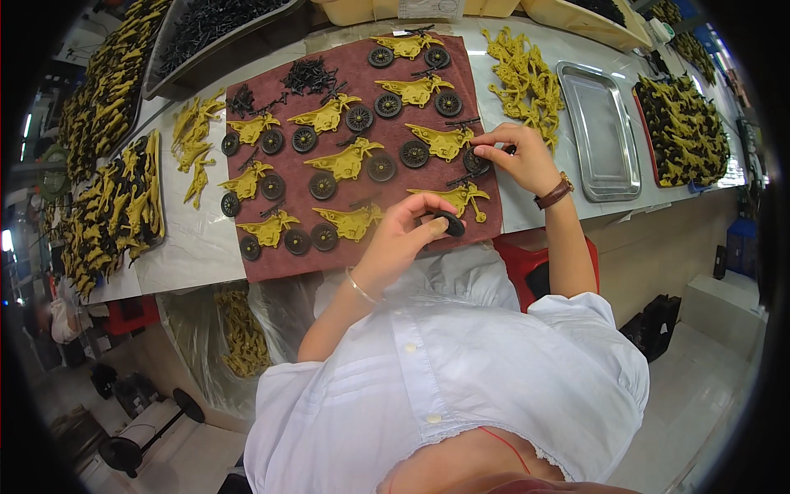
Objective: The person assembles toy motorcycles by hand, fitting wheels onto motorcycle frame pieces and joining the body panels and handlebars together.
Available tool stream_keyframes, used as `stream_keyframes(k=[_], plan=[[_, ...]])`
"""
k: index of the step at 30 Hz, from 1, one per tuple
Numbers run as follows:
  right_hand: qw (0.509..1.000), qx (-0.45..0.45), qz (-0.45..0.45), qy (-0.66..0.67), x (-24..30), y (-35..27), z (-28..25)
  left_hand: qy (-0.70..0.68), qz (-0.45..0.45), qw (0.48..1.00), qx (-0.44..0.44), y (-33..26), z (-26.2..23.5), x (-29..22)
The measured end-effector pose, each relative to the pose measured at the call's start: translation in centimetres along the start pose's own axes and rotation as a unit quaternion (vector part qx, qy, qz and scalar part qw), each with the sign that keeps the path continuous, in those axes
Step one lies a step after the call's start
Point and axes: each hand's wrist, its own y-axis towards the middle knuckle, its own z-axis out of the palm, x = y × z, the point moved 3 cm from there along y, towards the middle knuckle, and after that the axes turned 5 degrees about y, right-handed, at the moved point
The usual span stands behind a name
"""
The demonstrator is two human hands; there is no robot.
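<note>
My left hand (397, 239) pinches a black toy wheel (448, 222) between thumb and fingers, above the near right of the maroon cloth (288, 210). Thumb and index finger of my right hand (527, 160) close together beside a black wheel (475, 160) at the cloth's right edge. A small dark piece (509, 150) shows at that hand; what its fingertips hold is too small to make out. Between the hands lies a yellow toy motorcycle body (462, 198). Several yellow bodies with black spoked wheels lie in rows, among them one body (346, 160) left of my hands.
Small black parts (310, 76) are heaped on the cloth's far side. Loose yellow bodies (527, 82) lie right of it, beside a metal tray (605, 136). Full trays of yellow-and-black pieces (683, 132) flank the table. A grey bin (164, 66) of black parts stands far left.
</note>
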Motion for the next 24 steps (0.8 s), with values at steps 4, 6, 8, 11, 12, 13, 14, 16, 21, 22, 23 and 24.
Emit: stream_keyframes(k=[4,6,8,11,12,13,14,16,21,22,23,24], plan=[[1.000,0.002,0.004,0.012,0.3,-0.2,0.3,-0.007,0.003,1.000,-0.007,0.0,0.2,0.0],[1.000,-0.001,0.020,0.011,0.3,-0.2,0.4,-0.012,0.008,1.000,-0.006,0.1,0.3,0.0],[0.998,-0.056,0.006,0.015,0.7,-0.4,0.1,-0.042,0.013,0.999,-0.005,0.1,0.4,-0.1],[0.991,-0.085,0.047,0.090,2.3,-1.3,-0.6,-0.056,0.009,0.998,-0.024,0.0,0.2,0.1],[0.980,-0.059,0.102,0.161,2.8,-1.9,-0.6,-0.056,0.008,0.998,-0.025,0.0,0.3,0.2],[0.975,-0.009,0.032,0.218,4.0,-2.4,-0.2,-0.092,0.012,0.995,-0.039,0.2,0.4,0.3],[0.967,0.046,0.019,0.251,5.0,-3.1,0.1,-0.127,0.015,0.990,-0.051,0.3,0.5,0.3],[0.972,0.080,-0.036,0.217,6.4,-4.2,1.0,-0.096,0.028,0.994,-0.046,0.5,0.4,0.2],[0.960,0.063,0.100,0.256,4.6,-5.9,-0.1,-0.050,0.084,0.993,-0.073,0.6,1.3,-0.6],[0.959,0.060,0.102,0.257,4.0,-6.2,0.0,0.121,0.121,0.978,-0.116,0.2,0.8,-1.0],[0.968,0.056,0.099,0.223,3.3,-6.7,0.3,0.287,0.155,0.933,-0.152,-0.2,0.6,-1.4],[0.976,0.053,0.096,0.189,2.7,-7.1,0.7,0.288,0.153,0.934,-0.147,-0.1,0.4,-1.3]])
